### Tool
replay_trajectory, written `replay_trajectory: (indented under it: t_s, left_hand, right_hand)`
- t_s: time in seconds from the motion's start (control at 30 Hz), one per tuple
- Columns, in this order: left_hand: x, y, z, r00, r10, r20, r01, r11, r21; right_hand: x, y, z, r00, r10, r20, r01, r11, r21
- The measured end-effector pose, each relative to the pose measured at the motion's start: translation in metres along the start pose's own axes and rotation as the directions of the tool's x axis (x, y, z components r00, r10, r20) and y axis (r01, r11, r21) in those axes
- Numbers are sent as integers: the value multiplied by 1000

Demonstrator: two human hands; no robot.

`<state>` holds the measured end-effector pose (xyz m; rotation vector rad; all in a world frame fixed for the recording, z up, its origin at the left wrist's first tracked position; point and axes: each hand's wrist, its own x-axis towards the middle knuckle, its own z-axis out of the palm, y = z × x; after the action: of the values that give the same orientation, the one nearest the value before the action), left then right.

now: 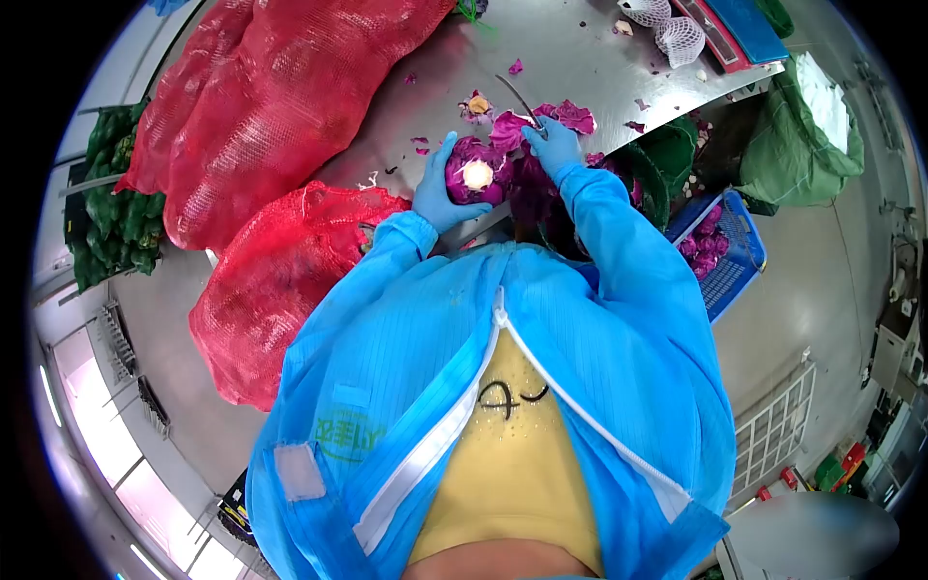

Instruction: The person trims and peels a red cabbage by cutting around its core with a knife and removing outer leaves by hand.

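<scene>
A purple cabbage [462,166] with a pale cut stem end facing up sits at the near edge of the metal table. My left hand [437,191], in a blue glove, is curled around its left side. The gloved right hand [556,147] is closed on a knife, whose thin dark curved blade [517,97] points up and left, away from me. Loose purple outer leaves [568,117] lie beside the right hand. More leaves hang below it at the table edge. The knife handle is hidden in my fingers.
Large red mesh sacks [271,106] fill the left of the metal table [425,106], and another red sack [280,280] is beside my left arm. At the right stand a blue crate [735,256] of purple cabbages and a green sack [802,145]. Foam-netted items [680,41] lie far right.
</scene>
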<state>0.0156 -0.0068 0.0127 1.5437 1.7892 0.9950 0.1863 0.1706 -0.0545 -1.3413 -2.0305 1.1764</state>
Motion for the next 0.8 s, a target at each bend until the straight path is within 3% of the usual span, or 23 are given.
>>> replay_trajectory:
  t_s: [0.07, 0.1, 0.17, 0.2, 0.23, 0.3, 0.33, 0.37, 0.43, 0.47, 0.5, 0.57, 0.7, 0.73, 0.77, 0.8]
  left_hand:
    - [-6, -3, -1, 1000, -12, -15, 10, 994, -113]
    - [-12, -5, -1, 1000, -19, -10, 18, 993, -114]
    - [-14, -8, 2, 997, -78, -12, 71, 957, -280]
    - [-17, -8, 2, 995, -97, -10, 88, 936, -342]
    - [-21, -12, 2, 995, -103, -10, 94, 936, -340]
    - [-23, -17, 6, 997, -25, -78, 1, 956, -292]
    - [-25, -16, 5, 997, -30, -75, 7, 956, -295]
    - [-26, -16, 3, 997, -45, -68, 19, 938, -345]
    - [-27, -16, 3, 996, -64, -62, 34, 917, -397]
    - [-26, -19, 4, 996, -75, -47, 48, 905, -424]
    - [-24, -17, 4, 996, -84, -30, 62, 891, -450]
    - [-25, -15, 1, 996, -85, -15, 69, 890, -450]
    - [-20, -16, -5, 996, -85, 20, 85, 880, -467]
    - [-19, -13, -7, 996, -77, 38, 85, 863, -497]
    - [-19, -27, -4, 1000, 13, 8, -9, 924, -383]
    - [-16, -26, -5, 999, 0, 38, 16, 899, -438]
  right_hand:
    - [-14, -22, -10, 970, 176, 165, -198, 972, 123]
    - [-13, -13, 0, 968, 183, 170, -205, 971, 124]
    - [3, 8, 14, 987, 149, 55, -148, 989, -31]
    - [-3, -14, 4, 975, 216, 60, -215, 976, -32]
    - [-9, -26, 1, 974, 218, 66, -217, 976, -30]
    - [-17, -37, -5, 966, 253, -41, -254, 967, 1]
    - [-23, -38, 1, 960, 217, -176, -209, 976, 67]
    - [-28, -40, 2, 960, 218, -173, -210, 976, 63]
    - [-46, -57, -5, 992, -56, -111, 82, 966, 246]
    - [-56, -69, -16, 984, -164, 64, 145, 960, 238]
    - [-60, -68, -18, 928, -340, 154, 296, 922, 248]
    - [-61, -69, -18, 836, -483, 260, 428, 871, 240]
    - [-53, -65, -17, 824, -417, 383, 418, 904, 86]
    - [-51, -69, -22, 777, -455, 435, 499, 866, 15]
    - [-46, -75, -27, 726, -490, 483, 584, 810, -56]
    - [-44, -76, -29, 696, -502, 513, 617, 784, -69]
